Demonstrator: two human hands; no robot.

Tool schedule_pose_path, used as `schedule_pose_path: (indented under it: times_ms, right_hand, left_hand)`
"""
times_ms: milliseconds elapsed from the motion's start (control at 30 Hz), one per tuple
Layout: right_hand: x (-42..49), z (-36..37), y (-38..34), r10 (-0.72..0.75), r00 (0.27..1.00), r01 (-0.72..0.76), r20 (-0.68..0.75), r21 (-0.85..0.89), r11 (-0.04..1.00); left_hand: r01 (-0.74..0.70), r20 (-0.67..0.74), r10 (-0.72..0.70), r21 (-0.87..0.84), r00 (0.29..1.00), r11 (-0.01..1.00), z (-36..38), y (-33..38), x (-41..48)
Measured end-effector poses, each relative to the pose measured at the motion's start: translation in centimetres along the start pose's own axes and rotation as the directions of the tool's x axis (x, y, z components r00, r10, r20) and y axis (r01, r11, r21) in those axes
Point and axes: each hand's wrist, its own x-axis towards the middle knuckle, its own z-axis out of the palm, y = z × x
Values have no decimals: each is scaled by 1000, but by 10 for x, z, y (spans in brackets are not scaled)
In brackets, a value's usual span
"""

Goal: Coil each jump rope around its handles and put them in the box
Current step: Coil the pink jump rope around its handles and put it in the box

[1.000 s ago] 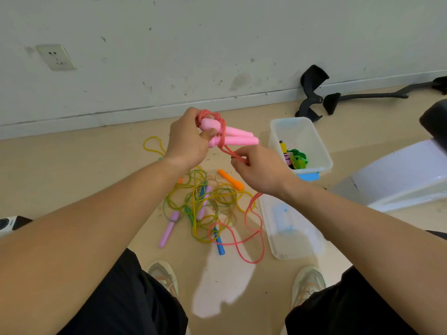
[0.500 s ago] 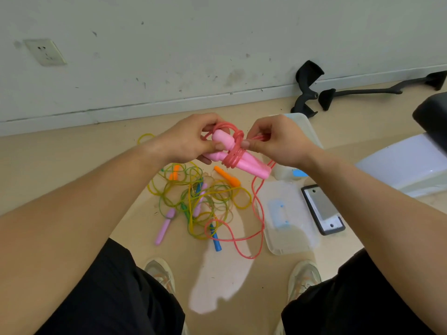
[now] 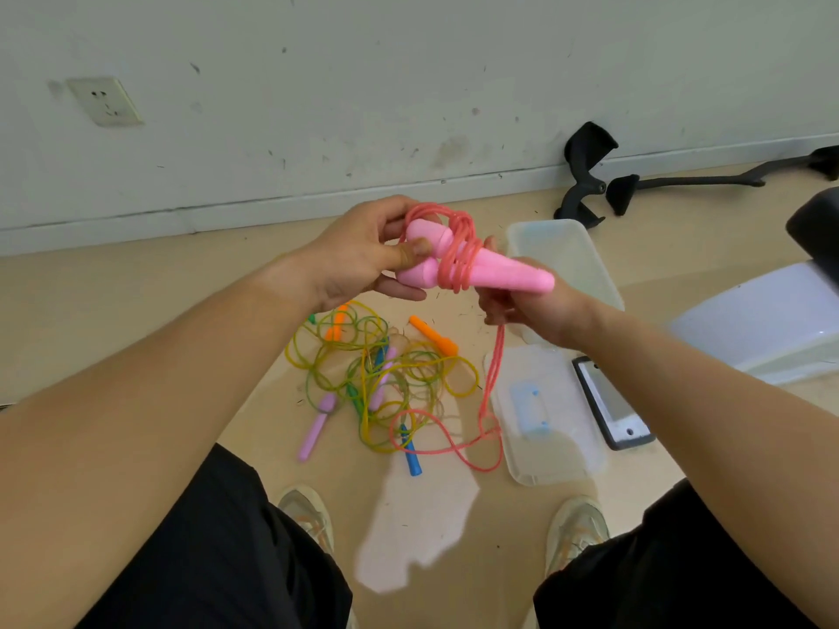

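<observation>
Handles (image 3: pixel 504 271) of the pink rope are lying paired above the floor, long axis pointing right toward the box (image 3: pixel 590 261). Left hand (image 3: pixel 358 258) is pinching their butt ends. Right hand (image 3: pixel 533 308), just beneath, is gripping the loose cord (image 3: pixel 492 379) hanging floorward.

Soft, even light is filling the scene, fairly bright and casting no hard shadows. Well below the pink handles (image 3: pixel 499 274), a pale patch of light (image 3: pixel 408 528) is lying on the floor (image 3: pixel 113 288) between the shoes (image 3: pixel 308 515) — the brightest spot in view. Down and to the right of the handles, the phone (image 3: pixel 610 404) screen is throwing back a grey glare, and the white shell (image 3: pixel 762 320) further right is washing out a little. Just under the handles, the red cord (image 3: pixel 497 356) is smearing with motion blur. The wide lens is bowing the skirting board (image 3: pixel 227 215) above the handles and stretching the forearms (image 3: pixel 159 401) below them — detail everywhere is looking slightly soft
</observation>
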Motion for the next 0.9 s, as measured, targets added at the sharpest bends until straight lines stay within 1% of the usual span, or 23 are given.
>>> schedule_pose_path:
  times_ms: [67, 133, 200, 267, 333, 467, 533, 600, 667, 700, 767, 833, 900]
  right_hand:
    - [0, 9, 2, 64, 997, -66, -45, -42, 997]
    - [1, 19, 5, 72, 991, -87, -114, -133, 987]
    - [-1, 29, 5, 16, 988, -57, -156, -265, 963]
    - [-3, 40, 1, -66, 988, 2, -138, -418, 908]
    - [-5, 49, -5, -117, 987, 38, -106, -561, 827]
    - [-7, 55, -6, -193, 979, 88, -62, -726, 682]
    - [-10, 55, -10, -226, 974, 127, -26, -761, 637]
    - [-12, 48, -20, -266, 964, 143, -22, -798, 585]
    - [-12, 37, -29, -309, 951, 153, -16, -845, 512]
    - [-12, 31, -34, -319, 948, 167, -6, -842, 512]
    - [-9, 20, -38, -319, 948, 209, 17, -788, 579]
    - [-4, 8, -35, -323, 946, 235, 10, -708, 666]
    - [0, -6, -29, -310, 951, 257, 3, -566, 783]
  left_hand:
    - [-9, -74, 5, -64, 997, 998, 2, -1, 2]
    - [-21, -166, 13, -46, 986, 999, 3, -4, 5]
    - [-13, -266, 11, -5, 964, 1000, 4, -8, 8]
    - [-8, -348, 17, 26, 937, 1000, 6, -14, 10]
    - [-13, -415, 56, 107, 908, 994, 7, -17, 13]
    - [36, -536, 160, 337, 829, 941, -1, -23, 20]
    - [56, -507, 238, 498, 828, 865, -7, -26, 20]
    - [56, -433, 282, 621, 856, 782, -9, -29, 19]
    - [52, -369, 266, 663, 890, 747, -9, -30, 20]
    - [44, -330, 243, 668, 912, 743, -7, -30, 20]
    - [13, -229, 192, 672, 954, 740, -2, -28, 19]
    - [-32, -123, 154, 673, 980, 739, 3, -25, 17]
    - [-61, -55, 128, 652, 990, 756, 5, -21, 14]
